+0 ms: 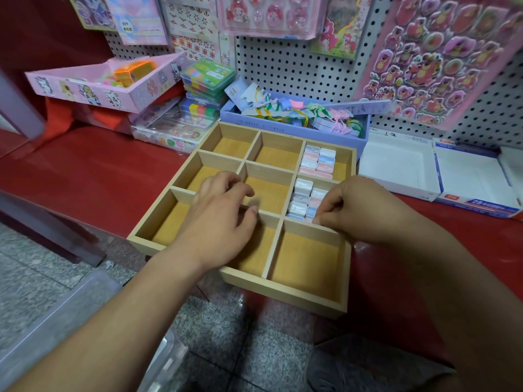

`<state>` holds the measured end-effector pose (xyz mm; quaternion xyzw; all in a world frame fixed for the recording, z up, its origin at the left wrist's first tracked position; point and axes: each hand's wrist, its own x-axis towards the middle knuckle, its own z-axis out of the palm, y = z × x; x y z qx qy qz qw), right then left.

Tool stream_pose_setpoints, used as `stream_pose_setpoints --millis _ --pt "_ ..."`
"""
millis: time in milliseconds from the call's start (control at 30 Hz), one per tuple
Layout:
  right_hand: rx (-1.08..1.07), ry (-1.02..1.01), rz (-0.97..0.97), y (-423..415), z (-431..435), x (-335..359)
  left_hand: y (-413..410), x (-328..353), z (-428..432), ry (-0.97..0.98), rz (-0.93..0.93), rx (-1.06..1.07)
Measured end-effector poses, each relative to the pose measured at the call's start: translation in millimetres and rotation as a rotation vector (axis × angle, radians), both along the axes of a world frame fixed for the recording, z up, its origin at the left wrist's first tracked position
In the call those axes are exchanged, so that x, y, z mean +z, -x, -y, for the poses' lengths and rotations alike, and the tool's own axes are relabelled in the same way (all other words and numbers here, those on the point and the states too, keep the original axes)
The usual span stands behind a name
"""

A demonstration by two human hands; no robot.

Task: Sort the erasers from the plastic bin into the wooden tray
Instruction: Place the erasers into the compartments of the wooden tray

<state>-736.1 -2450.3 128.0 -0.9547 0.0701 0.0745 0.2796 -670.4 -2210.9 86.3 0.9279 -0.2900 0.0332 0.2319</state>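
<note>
Your right hand curls its fingertips onto the pastel pink, blue and white block erasers in the partitioned wooden tray's middle-right compartment (grip unclear). Your left hand hovers loosely curled, empty.

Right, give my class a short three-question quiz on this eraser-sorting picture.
1. True or false: the erasers sit in the left column of the wooden tray.
2. How many of the tray's nine compartments hold erasers?
3. Which hand has its fingertips at the erasers? A: left hand. B: right hand.
Key: 1 false, they sit in the right column; 2 two; 3 B.
</note>
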Motion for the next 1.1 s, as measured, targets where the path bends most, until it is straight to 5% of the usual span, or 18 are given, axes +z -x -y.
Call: stream_pose_setpoints --millis 167,467,700,900,1100 --pt "0.011 -0.024 -0.027 10 -2 4 -1 -1 0 0.002 0.007 0.001" --pt "0.063 0.262 0.013 12 -11 -3 -2 1 3 0.0 -0.008 -0.009" --pt "-0.118 0.095 0.162 25 -18 2 31 31 -52 0.178 0.022 0.077" --pt "0.287 -0.226 0.261 54 -124 8 74 60 -181 0.151 -0.108 0.387" --pt "0.589 -0.177 -0.08 52 -212 -54 117 -22 -295 0.307 -0.359 0.726"
